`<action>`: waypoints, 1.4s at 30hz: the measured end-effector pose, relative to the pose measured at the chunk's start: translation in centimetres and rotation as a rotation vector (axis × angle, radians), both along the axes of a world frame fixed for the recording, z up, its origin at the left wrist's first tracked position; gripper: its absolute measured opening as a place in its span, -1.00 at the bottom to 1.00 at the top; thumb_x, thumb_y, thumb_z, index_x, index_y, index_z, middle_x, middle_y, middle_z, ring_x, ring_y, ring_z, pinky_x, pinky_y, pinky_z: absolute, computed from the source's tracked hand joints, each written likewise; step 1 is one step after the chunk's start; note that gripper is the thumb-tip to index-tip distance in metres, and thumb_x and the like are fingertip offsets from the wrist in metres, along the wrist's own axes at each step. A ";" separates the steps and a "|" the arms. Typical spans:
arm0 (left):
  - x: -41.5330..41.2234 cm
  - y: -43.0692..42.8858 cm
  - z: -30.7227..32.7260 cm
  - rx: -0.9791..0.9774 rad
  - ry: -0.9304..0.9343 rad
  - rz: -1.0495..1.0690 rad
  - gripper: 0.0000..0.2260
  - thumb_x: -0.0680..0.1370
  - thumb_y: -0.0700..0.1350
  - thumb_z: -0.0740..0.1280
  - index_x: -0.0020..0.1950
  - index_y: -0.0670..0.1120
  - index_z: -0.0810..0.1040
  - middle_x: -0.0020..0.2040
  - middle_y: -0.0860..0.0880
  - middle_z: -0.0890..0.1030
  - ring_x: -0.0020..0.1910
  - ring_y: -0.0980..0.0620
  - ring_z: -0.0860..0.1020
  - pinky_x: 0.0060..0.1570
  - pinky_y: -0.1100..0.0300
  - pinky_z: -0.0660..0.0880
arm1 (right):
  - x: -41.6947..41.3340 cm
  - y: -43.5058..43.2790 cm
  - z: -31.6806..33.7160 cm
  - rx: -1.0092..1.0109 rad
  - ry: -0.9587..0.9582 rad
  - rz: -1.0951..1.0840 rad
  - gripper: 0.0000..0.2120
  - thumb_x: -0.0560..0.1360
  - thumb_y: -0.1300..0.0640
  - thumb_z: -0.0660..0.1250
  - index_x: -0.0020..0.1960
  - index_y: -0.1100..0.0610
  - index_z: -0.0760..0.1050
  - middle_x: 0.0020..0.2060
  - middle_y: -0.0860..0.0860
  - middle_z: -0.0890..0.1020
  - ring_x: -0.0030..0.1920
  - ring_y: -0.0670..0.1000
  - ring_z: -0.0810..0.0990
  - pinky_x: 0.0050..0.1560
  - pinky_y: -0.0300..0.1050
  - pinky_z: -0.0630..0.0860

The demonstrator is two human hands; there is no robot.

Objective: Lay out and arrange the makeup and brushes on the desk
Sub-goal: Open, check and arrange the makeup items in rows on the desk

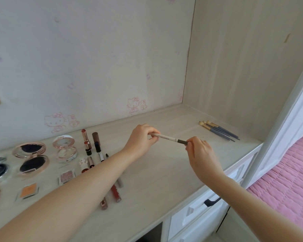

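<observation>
Pencil (pixel 168 137), one, pinched between left hand (pixel 142 138) and right hand (pixel 199 151); about five brushes (pixel 217 130) lie beyond.

**Desk top carrying makeup and brushes**

The pale wood-grain desk (pixel 156 172) is bearing a bundle of blue-handled, gold-ferruled brushes (pixel 217 131) at its far right. At the left, a large open rose-gold round compact (pixel 31 157) is lying beside uncapped lipsticks (pixel 85 138). Small square clear-cased eyeshadow pans (pixel 66 177) and red lip-gloss tubes (pixel 115 191) are sitting nearer.
</observation>
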State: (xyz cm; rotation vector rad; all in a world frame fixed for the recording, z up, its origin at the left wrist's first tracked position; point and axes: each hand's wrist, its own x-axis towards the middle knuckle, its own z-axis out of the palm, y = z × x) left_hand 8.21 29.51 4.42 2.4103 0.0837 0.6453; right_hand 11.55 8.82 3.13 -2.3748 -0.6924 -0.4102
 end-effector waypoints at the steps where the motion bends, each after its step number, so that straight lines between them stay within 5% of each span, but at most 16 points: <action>1: -1.1 0.2 0.5 0.005 -0.014 -0.013 -0.90 0.48 -0.18 0.43 -0.05 -0.04 0.68 -0.14 0.03 0.60 -0.07 0.09 0.47 0.00 0.24 0.37 | -0.5 0.2 0.2 0.013 0.000 0.018 -0.77 0.62 0.12 0.06 -0.10 0.14 0.43 -0.29 0.04 0.54 -0.22 0.08 0.44 -0.22 0.08 0.46; 9: -10.0 2.3 2.7 0.120 -0.092 -0.010 -0.89 0.48 -0.13 0.44 -0.01 -0.01 0.68 -0.18 0.21 0.58 -0.05 0.19 0.46 0.00 0.36 0.35 | -5.2 3.7 2.7 0.121 0.158 0.155 -0.67 0.62 0.05 0.05 -0.21 0.12 0.45 -0.32 0.11 0.58 -0.28 0.15 0.52 -0.23 0.13 0.49; 14: -15.2 4.7 2.2 0.380 -0.098 0.035 -0.90 0.51 -0.09 0.40 -0.01 -0.01 0.66 -0.21 0.18 0.58 -0.06 0.14 0.42 -0.11 0.20 0.43 | -8.7 6.1 3.5 0.101 0.217 0.263 -0.60 0.63 0.02 0.04 -0.27 0.15 0.47 -0.37 0.10 0.58 -0.33 0.10 0.50 -0.29 -0.04 0.42; 19: -19.4 6.2 1.8 0.501 -0.153 0.092 -0.88 0.49 -0.05 0.40 -0.01 -0.02 0.66 -0.21 0.14 0.60 -0.12 0.10 0.45 -0.17 0.26 0.41 | -11.5 8.6 3.6 0.073 0.261 0.347 -0.54 0.64 0.00 0.03 -0.33 0.13 0.46 -0.41 0.04 0.56 -0.39 -0.04 0.44 -0.33 -0.24 0.35; 25: -24.0 7.0 0.7 0.535 -0.135 0.169 -0.76 0.53 0.05 0.22 -0.02 -0.01 0.64 -0.26 0.14 0.57 -0.15 0.09 0.46 -0.20 0.22 0.46 | -14.6 11.8 2.8 -0.018 0.191 0.489 -0.63 0.63 0.11 0.06 -0.31 0.14 0.41 -0.42 0.04 0.53 -0.38 0.04 0.47 -0.27 -0.06 0.42; 31: -28.0 8.3 0.1 0.592 -0.087 0.268 -0.73 0.50 0.03 0.21 -0.06 -0.02 0.67 -0.29 0.13 0.59 -0.21 0.03 0.52 -0.30 0.20 0.47 | -17.7 13.8 2.2 -0.026 0.209 0.671 -0.69 0.63 0.11 0.14 -0.27 0.09 0.45 -0.47 -0.13 0.44 -0.38 -0.16 0.44 -0.32 -0.30 0.29; 34: -29.5 8.9 -0.3 0.657 -0.063 0.323 -0.73 0.51 0.01 0.20 -0.09 -0.05 0.67 -0.31 0.10 0.59 -0.19 -0.01 0.54 -0.19 0.17 0.46 | -19.0 14.7 1.7 -0.072 0.189 0.747 -0.70 0.60 0.11 0.18 -0.28 -0.12 0.40 -0.43 -0.13 0.45 -0.38 -0.12 0.41 -0.31 -0.23 0.29; 37: -30.5 8.7 -1.0 0.741 -0.082 0.377 -0.78 0.50 -0.05 0.23 -0.13 -0.06 0.67 -0.35 0.08 0.58 -0.13 -0.04 0.54 0.05 0.12 0.39 | -20.1 15.4 1.2 -0.051 0.189 0.803 -0.87 0.58 0.11 0.23 -0.04 0.02 0.55 -0.28 -0.16 0.53 -0.26 -0.15 0.48 -0.22 -0.30 0.42; 42: -31.1 8.2 -1.8 0.777 -0.153 0.392 -0.80 0.50 -0.05 0.26 -0.17 -0.07 0.65 -0.38 0.05 0.56 -0.16 -0.04 0.54 0.17 0.07 0.38 | -20.4 16.3 -0.5 -0.049 0.072 0.844 -0.83 0.60 0.12 0.20 0.09 0.06 0.55 -0.07 -0.12 0.58 -0.03 -0.15 0.49 0.03 -0.28 0.41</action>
